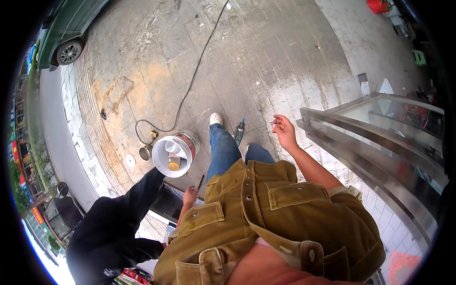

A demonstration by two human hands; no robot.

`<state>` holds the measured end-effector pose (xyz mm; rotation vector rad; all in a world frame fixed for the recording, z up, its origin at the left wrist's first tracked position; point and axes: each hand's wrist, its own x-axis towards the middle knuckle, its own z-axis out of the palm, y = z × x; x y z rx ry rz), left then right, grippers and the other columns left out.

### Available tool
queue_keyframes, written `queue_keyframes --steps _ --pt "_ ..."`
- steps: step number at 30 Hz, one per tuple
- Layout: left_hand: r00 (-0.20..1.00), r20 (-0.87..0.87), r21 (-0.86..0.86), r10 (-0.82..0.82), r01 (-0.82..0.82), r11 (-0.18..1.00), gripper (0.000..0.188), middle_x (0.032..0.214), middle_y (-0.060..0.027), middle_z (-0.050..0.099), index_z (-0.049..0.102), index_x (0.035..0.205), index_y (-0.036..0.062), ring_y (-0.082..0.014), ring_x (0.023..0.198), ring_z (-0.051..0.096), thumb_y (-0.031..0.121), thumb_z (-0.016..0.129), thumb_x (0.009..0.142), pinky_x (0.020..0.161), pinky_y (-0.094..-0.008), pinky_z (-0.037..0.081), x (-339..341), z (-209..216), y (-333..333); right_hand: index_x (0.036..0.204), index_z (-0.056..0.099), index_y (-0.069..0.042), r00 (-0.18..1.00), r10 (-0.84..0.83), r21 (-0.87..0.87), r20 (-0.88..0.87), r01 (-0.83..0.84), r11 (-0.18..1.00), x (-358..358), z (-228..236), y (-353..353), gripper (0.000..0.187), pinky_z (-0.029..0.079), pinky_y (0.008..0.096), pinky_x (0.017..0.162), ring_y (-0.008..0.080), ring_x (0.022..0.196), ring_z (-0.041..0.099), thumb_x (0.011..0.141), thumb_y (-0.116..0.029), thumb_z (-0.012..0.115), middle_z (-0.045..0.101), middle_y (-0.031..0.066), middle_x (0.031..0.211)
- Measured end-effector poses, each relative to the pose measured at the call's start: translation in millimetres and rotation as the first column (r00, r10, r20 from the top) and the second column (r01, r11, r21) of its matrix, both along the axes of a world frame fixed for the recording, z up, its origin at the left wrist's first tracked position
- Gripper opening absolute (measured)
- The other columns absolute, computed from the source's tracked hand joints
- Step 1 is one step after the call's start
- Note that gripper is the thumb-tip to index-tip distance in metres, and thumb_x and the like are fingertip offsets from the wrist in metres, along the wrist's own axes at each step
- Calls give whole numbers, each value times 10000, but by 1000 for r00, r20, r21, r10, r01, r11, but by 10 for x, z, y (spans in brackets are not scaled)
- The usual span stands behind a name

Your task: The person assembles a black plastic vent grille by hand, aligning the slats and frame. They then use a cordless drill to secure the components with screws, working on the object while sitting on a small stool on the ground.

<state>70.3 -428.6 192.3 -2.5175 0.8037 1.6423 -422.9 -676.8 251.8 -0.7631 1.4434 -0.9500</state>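
Observation:
My left hand is low at my left side, closed round a thin dark stick that points up past the fingers. My right hand is raised in front of me on the right, its fingers curled in; whatever they may pinch is too small to name. Between my feet and that hand, a dark hand-held power tool with a blue tip lies on the paving. Left of my leg stands a white bucket with containers in it, one with a yellowish-brown top.
A person in black is close on my left. A metal pot and a pale disc lie by the bucket; a black cable runs across the paving. On the right stands a steel-and-glass frame. A green vehicle is at far left.

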Motion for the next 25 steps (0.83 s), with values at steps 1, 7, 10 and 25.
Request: queue_keyframes --steps 1,7,10,25 --pt "991 -7 30 -132 132 991 397 982 -161 707 611 1186 25 -244 875 703 206 652 836 761 -336 540 93 -129 -242 1223 519 16 999 -35 -10 -27 35 999 -118 95 -203 327 497 238 673 93 728 563 898 21 552 588 50 926" --pt "678 127 19 -724 728 685 456 1111 -208 676 637 1164 43 -336 1049 648 319 683 804 924 -419 488 634 -603 -3440 1204 532 12 890 -440 -30 -120 440 898 -994 113 -1138 303 496 246 643 98 707 577 903 1 565 601 51 893" --pt "524 352 -14 -775 831 556 427 1061 -130 700 604 1194 82 -295 1019 657 302 654 832 879 -415 511 -77 -145 -5654 1194 547 -13 798 -577 -40 -175 580 814 -1460 322 -1411 288 491 253 637 102 708 580 908 -20 582 598 40 875" --pt "210 356 -407 -911 912 51 359 1003 -141 706 655 1145 118 -301 936 684 304 652 837 813 -397 528 -5839 1135 -9781 1178 550 -24 439 -899 -225 0 876 427 -5095 958 -3240 291 509 250 624 88 705 579 891 13 581 587 18 842"
